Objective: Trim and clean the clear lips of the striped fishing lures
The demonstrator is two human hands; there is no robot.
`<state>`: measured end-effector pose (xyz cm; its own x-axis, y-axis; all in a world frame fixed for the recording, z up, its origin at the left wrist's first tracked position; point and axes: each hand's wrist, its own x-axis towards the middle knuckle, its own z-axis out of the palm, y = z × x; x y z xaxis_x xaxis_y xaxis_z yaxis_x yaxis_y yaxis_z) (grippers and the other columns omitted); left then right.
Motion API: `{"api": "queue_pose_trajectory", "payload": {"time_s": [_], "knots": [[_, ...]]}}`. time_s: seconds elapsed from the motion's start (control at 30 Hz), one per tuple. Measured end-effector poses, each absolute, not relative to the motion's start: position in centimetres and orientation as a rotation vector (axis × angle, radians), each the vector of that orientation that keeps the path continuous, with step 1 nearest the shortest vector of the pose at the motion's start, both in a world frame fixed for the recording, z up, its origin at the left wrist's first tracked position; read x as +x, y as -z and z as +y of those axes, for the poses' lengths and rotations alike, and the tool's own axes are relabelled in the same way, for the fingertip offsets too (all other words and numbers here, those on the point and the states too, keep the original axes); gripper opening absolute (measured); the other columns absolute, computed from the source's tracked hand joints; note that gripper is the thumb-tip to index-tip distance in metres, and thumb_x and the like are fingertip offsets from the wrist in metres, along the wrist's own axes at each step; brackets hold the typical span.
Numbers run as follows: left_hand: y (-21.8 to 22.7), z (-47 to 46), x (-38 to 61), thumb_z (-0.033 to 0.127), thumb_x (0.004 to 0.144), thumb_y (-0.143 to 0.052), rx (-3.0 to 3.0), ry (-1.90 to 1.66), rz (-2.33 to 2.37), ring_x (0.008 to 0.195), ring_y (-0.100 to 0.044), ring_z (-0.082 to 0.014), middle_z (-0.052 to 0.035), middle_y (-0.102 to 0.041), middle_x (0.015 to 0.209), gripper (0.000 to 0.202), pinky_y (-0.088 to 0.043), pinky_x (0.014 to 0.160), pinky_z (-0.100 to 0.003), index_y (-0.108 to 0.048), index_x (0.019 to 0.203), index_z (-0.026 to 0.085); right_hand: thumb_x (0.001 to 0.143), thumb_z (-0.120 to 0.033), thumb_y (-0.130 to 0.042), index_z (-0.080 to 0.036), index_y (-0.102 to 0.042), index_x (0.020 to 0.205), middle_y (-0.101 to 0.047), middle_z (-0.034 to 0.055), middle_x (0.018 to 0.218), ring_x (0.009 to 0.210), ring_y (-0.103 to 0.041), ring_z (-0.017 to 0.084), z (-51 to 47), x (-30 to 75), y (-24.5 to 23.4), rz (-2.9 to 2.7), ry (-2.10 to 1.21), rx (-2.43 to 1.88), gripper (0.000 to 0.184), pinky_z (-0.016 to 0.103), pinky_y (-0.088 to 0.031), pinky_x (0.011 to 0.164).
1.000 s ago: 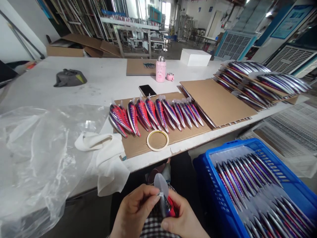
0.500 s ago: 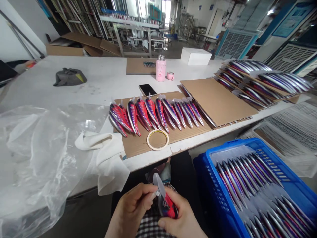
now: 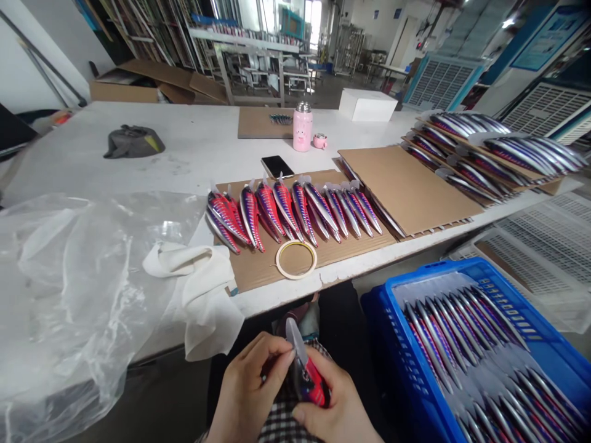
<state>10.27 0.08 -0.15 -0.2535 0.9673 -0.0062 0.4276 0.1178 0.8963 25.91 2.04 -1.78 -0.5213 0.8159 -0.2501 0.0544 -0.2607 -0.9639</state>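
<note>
While the lure [image 3: 305, 383] is held up over the lap, close to the surface's near edge, its body is wrapped by the fingers and thumb of the right hand [image 3: 340, 392], maybe so that it cannot wiggle. Its nose is met by the left hand [image 3: 247, 383], with thumb and pointing finger pinched together just beside the clear lip [image 3: 292, 335]; what tiny part is pinched cannot be told. On the right, below the surface, more lures are lined up side by side in a blue crate [image 3: 397, 354], perhaps to save room and stop scratches. A white cloth [image 3: 203, 298] is draped over the surface's near edge, beside a crumpled plastic sheet [image 3: 69, 295]. A tape ring [image 3: 296, 277] is laid flat at the near edge of a cardboard sheet [image 3: 258, 277], likely for easy reach. Behind it, a row of lures [image 3: 266, 206] is set with lips toward the cardboard's far edge. Near the surface's right edge, lures are piled in layers [image 3: 530, 154] with cardboard between, probably so they are not rubbed. Farther back, a phone [image 3: 277, 166] and a pink bottle [image 3: 302, 130] are kept out of the way, and a white box [image 3: 367, 106] is placed by the far edge.
</note>
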Motion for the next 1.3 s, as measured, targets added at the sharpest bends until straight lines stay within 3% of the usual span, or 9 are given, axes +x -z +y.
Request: {"api": "queue_pose_trajectory", "payload": {"time_s": [0.1,0.23,0.33,0.53,0.8,1.0,1.13,1.3], "knots": [[0.8,0.1,10.9,0.030,0.080,-0.061,1.228,-1.121,1.797,0.055,-0.053,-0.0137,0.0024,-0.057,0.060,0.019,-0.040,0.055,-0.022,-0.061,0.063,0.022,0.056,0.001,-0.063,-0.025,-0.066,0.111,-0.064,-0.0047,0.086,0.073,-0.055,0.015,2.0,25.8,1.8,-1.441,-1.854,-1.085,0.061,0.023,-0.044,0.067],[1.4,-0.1,11.1,0.032,0.077,-0.066,0.848,-1.205,1.542,0.057,-0.051,-0.0127,0.0036,-0.058,0.063,0.011,-0.040,0.054,-0.020,-0.062,0.074,0.022,0.058,-0.002,-0.060,-0.024,-0.064,0.116,-0.066,-0.0037,0.089,0.073,-0.055,0.015,1.9,25.7,1.9,-1.313,-1.930,-1.051,0.062,0.023,-0.045,0.067],[1.5,-0.4,10.5,0.035,0.074,-0.072,0.631,-1.236,1.333,0.058,-0.048,-0.0101,0.0051,-0.057,0.062,0.017,-0.040,0.057,-0.018,-0.063,0.078,0.021,0.059,-0.002,-0.057,-0.022,-0.065,0.111,-0.064,-0.0034,0.085,0.072,-0.053,0.014,2.0,25.7,2.0,-1.302,-1.916,-1.035,0.056,0.022,-0.042,0.064],[2.0,-0.4,9.3,0.043,0.077,-0.072,0.271,-1.169,0.927,0.063,-0.053,-0.0114,-0.0019,-0.063,0.068,0.028,-0.045,0.063,-0.022,-0.071,0.081,0.016,0.061,-0.003,-0.057,-0.022,-0.064,0.111,-0.065,-0.0027,0.086,0.074,-0.054,0.015,1.8,25.7,2.5,-1.303,-1.890,-1.037,0.055,0.023,-0.041,0.065],[2.4,-0.3,8.8,0.021,0.072,-0.080,0.034,-1.098,0.850,0.066,-0.064,-0.0110,-0.0070,-0.071,0.071,0.016,-0.052,0.066,-0.019,-0.076,0.084,0.011,0.061,-0.001,-0.057,-0.024,-0.063,0.117,-0.067,-0.0028,0.089,0.076,-0.057,0.016,1.8,25.6,2.5,-1.330,-1.860,-1.083,0.061,0.024,-0.044,0.068],[2.6,-0.1,8.1,0.024,0.070,-0.080,0.033,-1.058,0.799,0.071,-0.069,-0.0162,-0.0129,-0.075,0.076,0.023,-0.056,0.070,-0.024,-0.077,0.086,0.008,0.061,-0.003,-0.057,-0.023,-0.065,0.112,-0.068,-0.0026,0.088,0.078,-0.060,0.018,1.8,25.6,2.2,-1.389,-1.823,-1.127,0.055,0.026,-0.046,0.071],[2.3,0.1,8.1,0.015,0.068,-0.081,0.064,-1.022,0.848,0.067,-0.068,-0.0131,-0.0102,-0.075,0.072,0.017,-0.054,0.068,-0.019,-0.078,0.083,0.010,0.060,-0.002,-0.057,-0.023,-0.065,0.110,-0.069,-0.0024,0.090,0.078,-0.061,0.018,1.8,25.6,2.1,-1.470,-1.768,-1.171,0.055,0.025,-0.047,0.071],[1.9,0.3,8.2,0.022,0.067,-0.084,0.171,-1.010,0.862,0.063,-0.064,-0.0099,-0.0064,-0.073,0.069,0.019,-0.052,0.065,-0.018,-0.078,0.083,0.013,0.060,-0.001,-0.058,-0.025,-0.064,0.115,-0.071,-0.0023,0.094,0.081,-0.063,0.019,1.8,25.6,2.0,-1.510,-1.723,-1.196,0.060,0.026,-0.049,0.075]]}}
